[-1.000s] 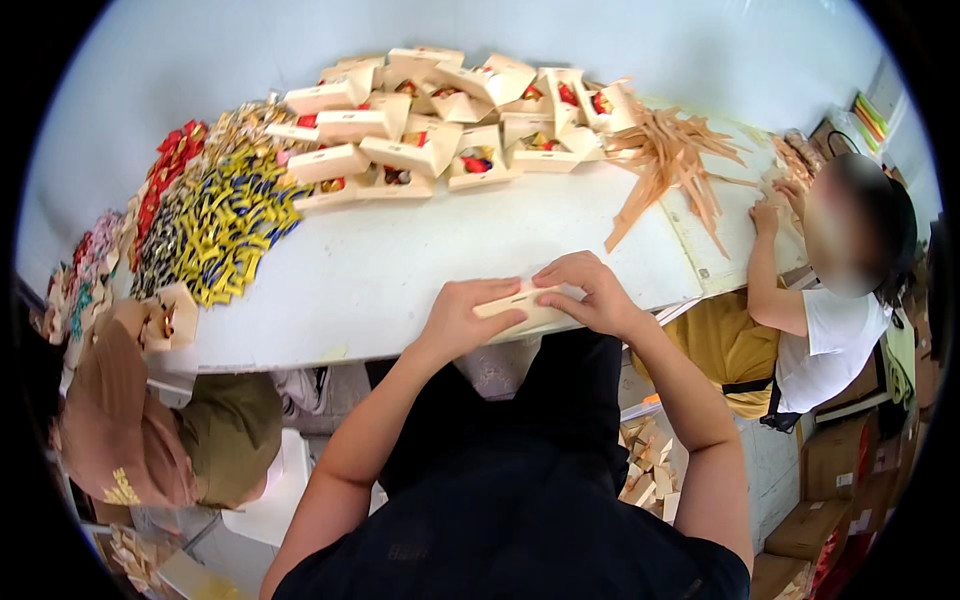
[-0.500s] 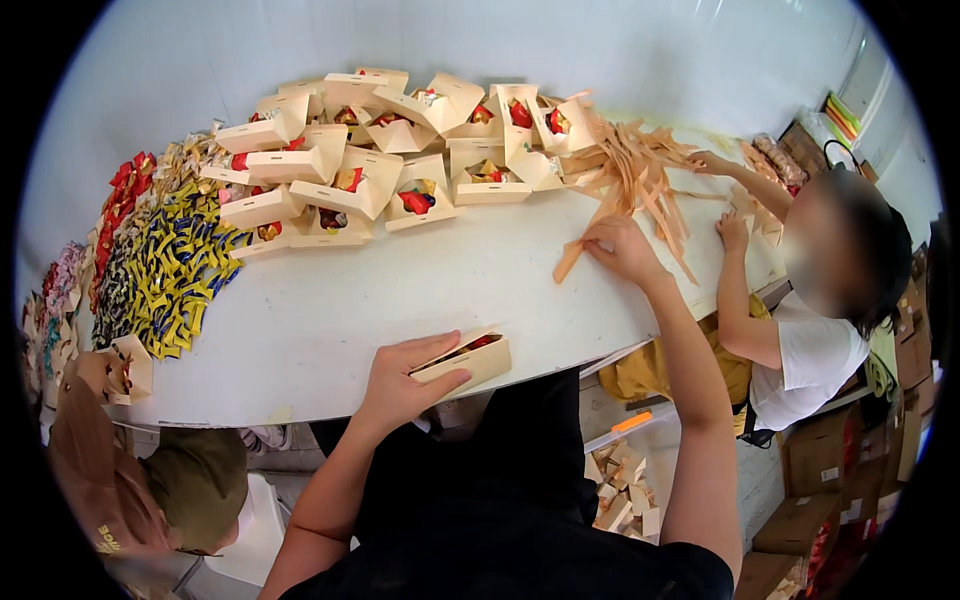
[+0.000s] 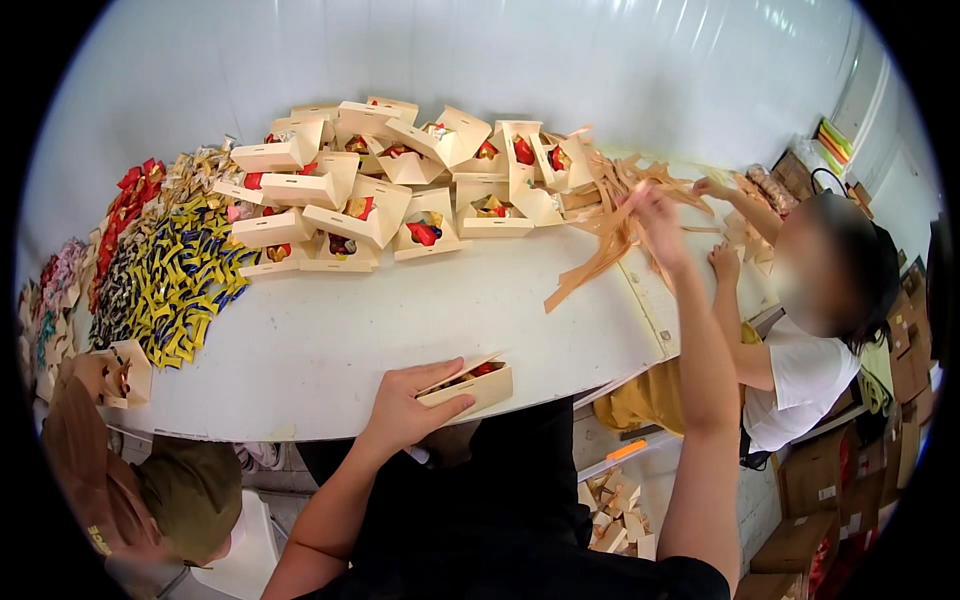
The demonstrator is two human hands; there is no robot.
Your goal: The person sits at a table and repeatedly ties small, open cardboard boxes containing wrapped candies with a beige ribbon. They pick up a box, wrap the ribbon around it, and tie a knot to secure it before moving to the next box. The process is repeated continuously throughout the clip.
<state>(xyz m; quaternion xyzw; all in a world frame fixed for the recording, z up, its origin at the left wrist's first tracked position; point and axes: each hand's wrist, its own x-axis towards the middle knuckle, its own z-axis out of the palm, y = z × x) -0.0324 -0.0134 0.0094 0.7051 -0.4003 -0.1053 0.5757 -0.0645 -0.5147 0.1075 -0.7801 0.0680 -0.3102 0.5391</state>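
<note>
My left hand [image 3: 410,408] is closed around a small cream cardboard box [image 3: 487,392] at the near edge of the table. The box's lid is partly raised, and red-wrapped pieces show inside. My right hand [image 3: 660,225], slightly blurred, is over a tangled pile of flat orange-tan ribbons [image 3: 590,265], its fingers pinched at a ribbon. How much of the ribbon is in the fingers is hard to see. To the left of the pile, several cream boxes [image 3: 495,225] stand with lids up, holding wrapped sweets.
Heaps of yellow-and-blue wrapped sweets [image 3: 185,290] and red ones [image 3: 130,205] cover the table's left end. A person in a white shirt [image 3: 815,370] reaches to the ribbons from the right. Another person's brown sleeve [image 3: 90,460] is at left, beside a box [image 3: 128,375]. A bin of boxes [image 3: 620,510] stands below.
My right hand has moved from the ribbons' near-left end up and to the right, over the pile. My left hand still holds the box in nearly the same place. The view has shifted slightly.
</note>
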